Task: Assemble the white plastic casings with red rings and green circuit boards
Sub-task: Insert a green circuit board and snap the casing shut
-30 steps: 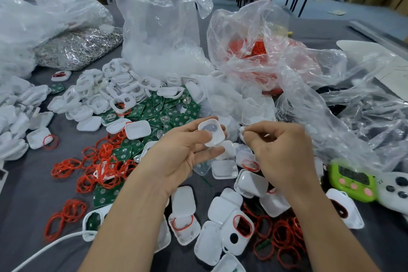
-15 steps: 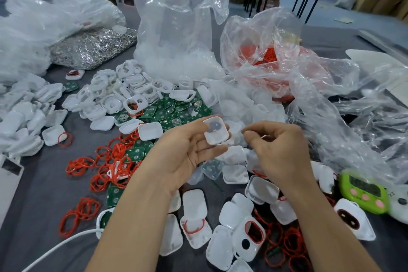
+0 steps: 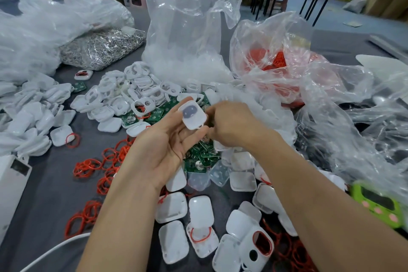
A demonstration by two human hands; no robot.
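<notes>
My left hand (image 3: 163, 148) holds a small white plastic casing (image 3: 192, 115) at its fingertips, above the middle of the table. My right hand (image 3: 231, 126) is curled beside it, fingertips at the casing's right edge; what they pinch is hidden. Loose white casings (image 3: 198, 212) lie below my hands and in a heap (image 3: 123, 97) at the back left. Green circuit boards (image 3: 198, 159) are scattered under my hands. Red rings (image 3: 106, 165) are strewn on the grey table (image 3: 50, 194) to the left, and more red rings (image 3: 293, 252) lie at the lower right.
Big clear plastic bags stand behind: one with white parts (image 3: 187, 35), one with red rings (image 3: 276, 57), one with silver metal parts (image 3: 99, 46). A green timer (image 3: 377, 205) sits at the right edge. A white cable (image 3: 50, 252) runs along the lower left.
Both hands have lifted and drawn together. The casing in my left hand has turned so its outer face with a dark oval shows, and my right fingertips now reach its edge.
</notes>
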